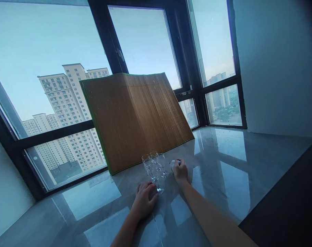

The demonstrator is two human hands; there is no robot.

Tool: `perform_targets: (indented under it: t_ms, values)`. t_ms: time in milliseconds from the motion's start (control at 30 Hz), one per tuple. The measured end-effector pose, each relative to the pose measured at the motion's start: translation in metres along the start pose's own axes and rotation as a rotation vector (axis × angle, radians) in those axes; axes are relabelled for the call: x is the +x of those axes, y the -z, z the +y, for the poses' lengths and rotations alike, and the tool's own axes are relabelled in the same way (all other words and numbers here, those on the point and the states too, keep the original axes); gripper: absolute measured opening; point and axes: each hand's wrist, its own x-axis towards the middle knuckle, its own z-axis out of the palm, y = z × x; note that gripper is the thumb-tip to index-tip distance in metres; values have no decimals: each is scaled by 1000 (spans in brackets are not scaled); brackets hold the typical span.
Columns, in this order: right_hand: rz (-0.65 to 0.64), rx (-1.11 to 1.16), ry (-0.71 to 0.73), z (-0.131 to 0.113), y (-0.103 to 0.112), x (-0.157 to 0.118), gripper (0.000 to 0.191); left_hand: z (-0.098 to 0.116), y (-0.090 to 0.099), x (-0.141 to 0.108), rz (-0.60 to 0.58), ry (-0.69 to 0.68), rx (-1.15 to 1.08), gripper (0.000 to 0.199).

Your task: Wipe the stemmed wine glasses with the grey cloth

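Observation:
Several clear stemmed glasses (153, 168) stand in a tight cluster on the glossy grey stone surface. My left hand (145, 198) rests palm down just in front of them, fingers loosely spread, its thumb side close to the foot of the nearest glass; I cannot tell whether it touches. To the right of the cluster, my right hand (181, 171) is closed around a small white object (172, 164). Fingers cover most of that object, so its kind does not show. A gap separates it from the glasses.
Behind the glasses a large brown slatted mat (135, 120) with green edging leans against the dark window frame (197, 61). A white wall (276, 68) rises at the right. The surface's edge (279, 183) runs diagonally along the right, with a dark area beyond.

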Motion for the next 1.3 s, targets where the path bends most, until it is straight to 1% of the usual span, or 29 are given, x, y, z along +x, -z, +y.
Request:
perform_targets:
  t_ms: [200,333,467,533,667,833,1033,1300]
  values:
    - [-7,-3,-5,-1,-1,-1,31,-2,1,-1,-115,33,126,57]
    - [-15,-5,-5,-2,1,-2,31,-4,1,0,-150,13,110,59]
    - [-26,-7,-4,-3,2,-3,31,-4,0,2,-182,25,107,58]
    - [-28,-11,-6,-3,2,-2,31,-3,0,2,-180,27,101,57]
    - [-31,-19,-11,-1,0,0,31,-1,0,1,-139,27,90,53]
    - [-36,-18,4,2,-1,0,33,0,0,0,-111,57,70,50]
    - [-34,-17,-4,2,-2,1,32,1,0,0,-78,44,63,45]
    - [-64,-46,-7,2,-1,1,36,2,0,-1,-80,63,72,56]
